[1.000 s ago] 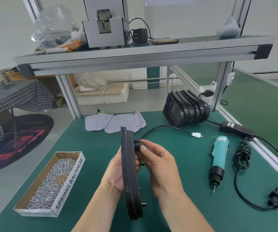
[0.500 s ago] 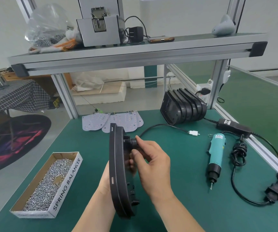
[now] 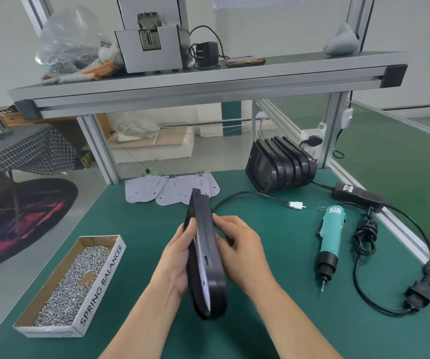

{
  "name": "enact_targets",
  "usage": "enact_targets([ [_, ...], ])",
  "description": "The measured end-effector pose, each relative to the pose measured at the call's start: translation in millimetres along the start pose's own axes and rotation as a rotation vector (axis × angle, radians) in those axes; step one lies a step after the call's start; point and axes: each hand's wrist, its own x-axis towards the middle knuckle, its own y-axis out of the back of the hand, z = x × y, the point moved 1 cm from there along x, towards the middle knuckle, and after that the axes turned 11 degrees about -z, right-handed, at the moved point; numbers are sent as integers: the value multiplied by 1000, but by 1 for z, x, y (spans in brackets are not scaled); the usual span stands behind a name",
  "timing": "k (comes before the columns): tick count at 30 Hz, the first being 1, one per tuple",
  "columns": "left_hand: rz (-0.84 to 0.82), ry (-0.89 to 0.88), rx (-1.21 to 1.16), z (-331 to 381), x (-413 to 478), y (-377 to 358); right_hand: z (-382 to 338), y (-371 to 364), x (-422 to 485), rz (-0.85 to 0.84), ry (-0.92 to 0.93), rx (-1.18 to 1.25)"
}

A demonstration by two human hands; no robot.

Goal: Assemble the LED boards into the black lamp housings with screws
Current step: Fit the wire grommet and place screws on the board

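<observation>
I hold a black lamp housing on edge above the green table, its open face turned left. My left hand grips its left side with the thumb over the rim. On its right side, my right hand has its fingers curled around the back of the housing. A black cable with a white connector runs from the housing's back. Pale LED boards lie flat behind it. A stack of black housings stands at the back right. A cardboard box of screws sits at the left.
A teal electric screwdriver lies to the right, with its black power adapter and coiled cord beyond it. An aluminium shelf overhead carries a metal box, a bag and a phone. The table's left edge drops to the floor.
The housing has rotated in my hands so its rim now faces me more, and my right hand has slid from the cable gland down onto the housing's back.
</observation>
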Motion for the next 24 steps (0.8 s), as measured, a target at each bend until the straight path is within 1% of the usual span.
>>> enact_targets([
  [1,27,-15,26,5,-3,-3,4,5,3,-18,-31,-1],
  [2,37,-39,47,7,-4,-3,9,12,4,21,-77,51],
  [3,67,-54,62,11,-4,-5,13,20,5,82,-154,191],
  [4,80,-79,94,12,-3,-4,17,28,5,92,-255,404],
  [5,81,-98,139,13,-3,-4,24,33,5,-1,-339,609],
  [6,71,-117,201,12,-2,-3,28,36,3,-156,-384,748],
  [7,61,-125,270,12,-2,-6,31,37,0,-286,-398,824],
  [8,42,-129,328,11,-2,-9,31,37,-3,-345,-393,873],
  [10,7,-128,398,9,-1,-16,30,35,0,-352,-365,963],
  [13,-82,-63,453,8,-1,-19,37,36,8,-249,-456,930],
  [15,-164,-9,473,8,-3,-16,42,41,12,-236,-511,902],
  [17,-206,-1,489,5,-6,-15,47,44,11,-250,-533,915],
  [24,-205,-59,438,4,-7,-23,57,41,6,-214,-451,926],
])
